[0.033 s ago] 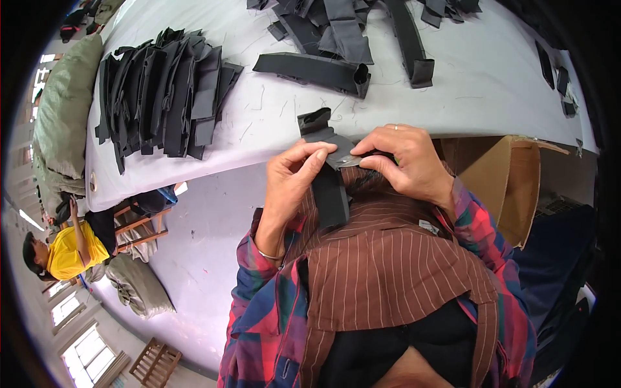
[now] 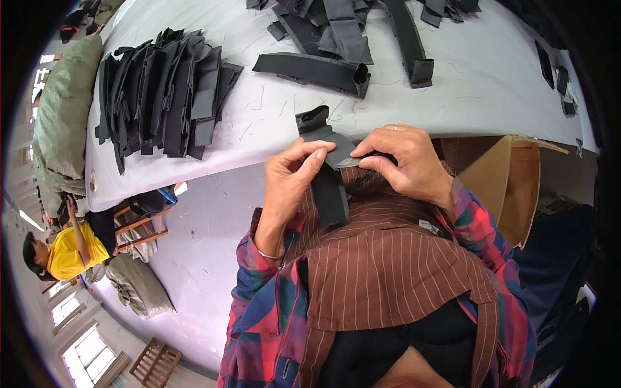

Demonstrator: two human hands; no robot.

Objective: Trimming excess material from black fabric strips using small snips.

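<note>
My left hand [image 2: 291, 181] and my right hand [image 2: 404, 161] both pinch one black fabric strap [image 2: 328, 191] just off the near edge of the white table [image 2: 466, 84]. The strap's upper end is folded over and pokes up toward the table. Its lower end hangs down between my hands over my brown striped shirt. My right hand wears a ring and its fingertips press a grey patch on the strap. A bangle sits on my left wrist.
A stack of black fabric pieces [image 2: 168, 84] lies on the table's left. A folded strap [image 2: 317, 68] and several loose straps [image 2: 349, 26] lie farther back. An open cardboard box [image 2: 511, 181] stands at my right. A person in yellow [image 2: 65, 249] sits beside green sacks [image 2: 61, 110].
</note>
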